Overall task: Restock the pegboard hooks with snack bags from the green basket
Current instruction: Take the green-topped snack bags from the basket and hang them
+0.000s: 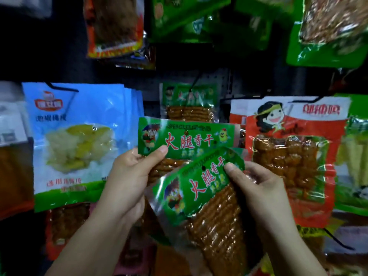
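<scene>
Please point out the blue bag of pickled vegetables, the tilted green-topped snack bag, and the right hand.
Blue plastic bag of pickled vegetables (79, 136): head view, clear window.
Tilted green-topped snack bag (199, 186): head view, green header.
Right hand (258, 188): head view, back of hand.

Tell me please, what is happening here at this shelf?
A person is restocking hanging snacks. The left hand holds one green bag upright, and the right hand holds a second green bag tilted in front of it. Both are the same as the bag already on the hook just behind. Neither held bag is on a hook yet. A blue bag hangs left, a red bag right.
</scene>
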### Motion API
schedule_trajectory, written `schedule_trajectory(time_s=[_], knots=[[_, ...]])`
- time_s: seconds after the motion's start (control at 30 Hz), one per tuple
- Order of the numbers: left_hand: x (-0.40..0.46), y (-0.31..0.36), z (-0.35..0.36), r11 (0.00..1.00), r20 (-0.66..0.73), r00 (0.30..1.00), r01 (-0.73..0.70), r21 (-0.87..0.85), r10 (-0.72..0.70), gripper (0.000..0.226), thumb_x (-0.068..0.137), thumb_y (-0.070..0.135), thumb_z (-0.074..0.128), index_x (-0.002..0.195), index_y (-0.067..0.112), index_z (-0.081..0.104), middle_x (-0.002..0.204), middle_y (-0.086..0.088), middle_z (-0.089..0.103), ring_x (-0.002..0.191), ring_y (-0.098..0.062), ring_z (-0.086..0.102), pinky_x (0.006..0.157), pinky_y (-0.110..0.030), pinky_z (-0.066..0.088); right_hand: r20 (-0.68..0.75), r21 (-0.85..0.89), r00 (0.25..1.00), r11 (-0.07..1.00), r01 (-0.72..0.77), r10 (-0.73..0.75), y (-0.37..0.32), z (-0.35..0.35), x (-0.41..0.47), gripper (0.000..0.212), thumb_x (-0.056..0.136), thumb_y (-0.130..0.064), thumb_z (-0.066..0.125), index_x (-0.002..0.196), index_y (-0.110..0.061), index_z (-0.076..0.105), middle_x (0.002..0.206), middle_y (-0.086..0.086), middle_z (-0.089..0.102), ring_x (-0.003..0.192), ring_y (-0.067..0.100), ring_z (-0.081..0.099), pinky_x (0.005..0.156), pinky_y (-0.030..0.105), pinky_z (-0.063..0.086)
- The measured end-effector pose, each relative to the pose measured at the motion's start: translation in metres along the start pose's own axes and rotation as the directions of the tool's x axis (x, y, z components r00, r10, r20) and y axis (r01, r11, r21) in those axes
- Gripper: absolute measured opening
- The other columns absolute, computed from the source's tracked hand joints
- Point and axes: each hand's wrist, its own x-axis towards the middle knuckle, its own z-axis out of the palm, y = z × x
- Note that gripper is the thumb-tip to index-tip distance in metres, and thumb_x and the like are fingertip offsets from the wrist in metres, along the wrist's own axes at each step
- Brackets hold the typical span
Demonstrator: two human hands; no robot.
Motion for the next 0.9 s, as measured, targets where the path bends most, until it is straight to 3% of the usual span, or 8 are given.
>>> schedule_trajectory(time_s=[0.07,0.2,0.33,0.43,0.5,0.63,0.77,0.9], knots=[[0.001,0.003,0.005,1.0,0.019,1.0,0.013,-0.025,-0.012,0.034,0.064,0.017,0.07,0.091,-0.004,0.067,0.076,-0.016,0.074,0.063,-0.023,0.071,0.056,-0.028,0.057,0.007,0.002,1.0,1.0,0.02,-0.02,-0.007,-0.001,0.005,0.036,0.058,-0.05,0.07,0.078,-0.021,0.075,0.059,-0.001,0.063,0.054,0.007,0.053,0.049,0.014,0.041],[0.007,0.016,0.016,0.997,0.126,0.992,-0.011,-0.071,0.02,0.023,0.063,0.008,0.067,0.085,0.005,0.07,0.084,-0.016,0.074,0.071,-0.024,0.072,0.057,-0.031,0.057,-0.014,0.104,0.999,0.994,-0.028,0.03,-0.016,-0.004,0.013,0.02,0.074,-0.032,0.072,0.08,-0.013,0.074,0.07,0.033,0.056,0.069,0.02,0.05,0.064,0.027,0.042],[0.028,0.041,0.028,0.983,0.155,0.972,-0.182,0.027,0.175,0.03,0.057,0.008,0.071,0.086,0.013,0.067,0.082,-0.006,0.076,0.072,-0.018,0.073,0.057,-0.025,0.056,-0.098,0.119,0.995,0.992,0.034,-0.023,-0.024,-0.004,0.02,0.014,0.081,-0.023,0.071,0.079,-0.009,0.073,0.07,0.016,0.055,0.069,0.02,0.047,0.064,0.032,0.038],[0.042,0.057,0.038,0.945,0.147,0.949,-0.299,0.134,0.28,0.028,0.052,0.021,0.076,0.078,0.016,0.069,0.076,-0.001,0.076,0.068,-0.014,0.072,0.055,-0.022,0.055,-0.15,0.068,0.984,0.992,0.106,-0.094,-0.036,-0.002,0.025,0.012,0.081,-0.022,0.071,0.075,-0.012,0.073,0.061,0.013,0.06,0.06,0.015,0.052,0.052,0.021,0.041],[0.047,0.065,0.043,0.919,0.136,0.931,-0.358,0.166,0.338,0.025,0.052,0.028,0.077,0.074,0.017,0.069,0.072,0.002,0.075,0.065,-0.011,0.072,0.054,-0.019,0.054,-0.175,0.043,0.973,0.987,0.158,-0.148,-0.044,0.0,0.026,0.01,0.082,-0.024,0.07,0.076,-0.016,0.073,0.061,0.016,0.065,0.057,0.017,0.058,0.05,0.022,0.045],[0.054,0.079,0.055,0.838,0.189,0.868,-0.494,0.232,0.46,0.009,0.072,0.024,0.077,0.069,0.027,0.069,0.073,0.008,0.073,0.07,-0.007,0.07,0.059,-0.024,0.056,-0.214,0.054,0.95,0.968,0.244,-0.228,-0.058,0.001,0.028,0.008,0.082,-0.026,0.069,0.078,-0.021,0.073,0.066,0.003,0.073,0.056,0.011,0.068,0.048,0.017,0.05],[0.061,0.092,0.069,0.761,0.236,0.826,-0.563,0.321,0.512,0.012,0.083,0.025,0.065,0.076,0.028,0.056,0.08,-0.004,0.066,0.076,-0.016,0.066,0.076,-0.048,0.055,-0.267,-0.001,0.92,0.955,0.296,-0.285,-0.072,-0.002,0.037,0.014,0.084,-0.03,0.069,0.078,-0.017,0.071,0.067,0.011,0.071,0.057,0.015,0.063,0.05,0.022,0.048],[0.07,0.104,0.078,0.749,0.245,0.812,-0.584,0.312,0.53,0.008,0.086,0.017,0.065,0.084,0.025,0.063,0.09,-0.001,0.072,0.09,-0.02,0.069,0.086,-0.043,0.055,-0.25,-0.02,0.925,0.957,0.29,-0.286,-0.083,-0.001,0.048,0.031,0.085,-0.033,0.069,0.08,-0.002,0.065,0.079,0.034,0.062,0.063,0.023,0.057,0.06,0.036,0.043]])
